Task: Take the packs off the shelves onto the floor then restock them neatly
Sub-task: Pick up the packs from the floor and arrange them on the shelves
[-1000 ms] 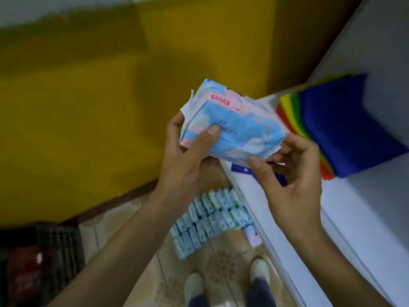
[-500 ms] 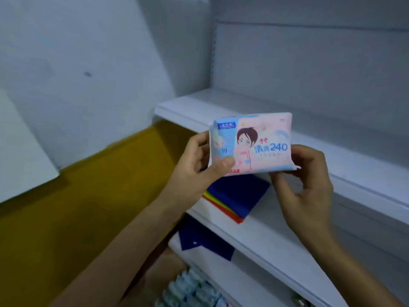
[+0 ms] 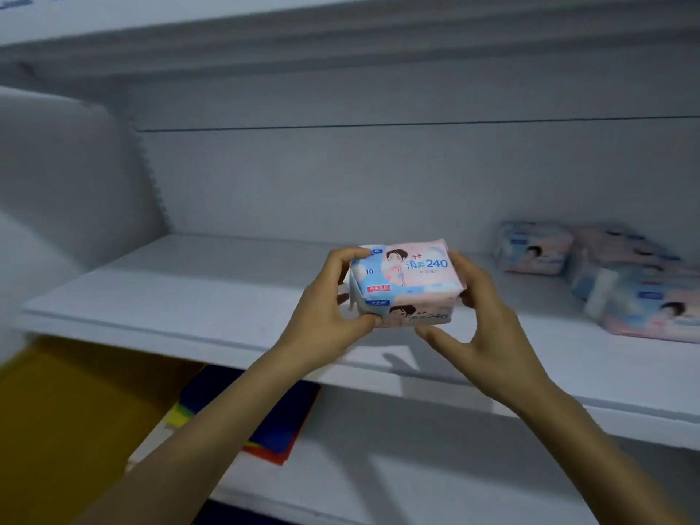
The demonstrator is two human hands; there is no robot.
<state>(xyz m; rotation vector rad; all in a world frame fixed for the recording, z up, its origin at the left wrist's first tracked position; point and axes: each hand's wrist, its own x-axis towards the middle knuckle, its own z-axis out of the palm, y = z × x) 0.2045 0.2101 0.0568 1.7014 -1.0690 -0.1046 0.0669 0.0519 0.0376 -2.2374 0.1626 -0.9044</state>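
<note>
I hold two pink and blue packs (image 3: 405, 282), stacked one on the other, between both hands. My left hand (image 3: 325, 320) grips their left end, thumb under and fingers over the top. My right hand (image 3: 485, 331) presses their right end. The stack hovers just above the white shelf (image 3: 189, 293), near its front edge. Several more packs (image 3: 606, 274) of the same kind lie on the shelf at the right, some stacked.
A higher shelf (image 3: 341, 32) runs overhead. On the lower shelf (image 3: 416, 467) lies a pile of coloured sheets (image 3: 272, 422), blue on top. A yellow wall (image 3: 64, 430) fills the lower left. A white side panel (image 3: 57, 183) stands at the left.
The view has swung up from the floor to the shelf. Both hands carried the packs up and forward, turned level, to just above the shelf board.
</note>
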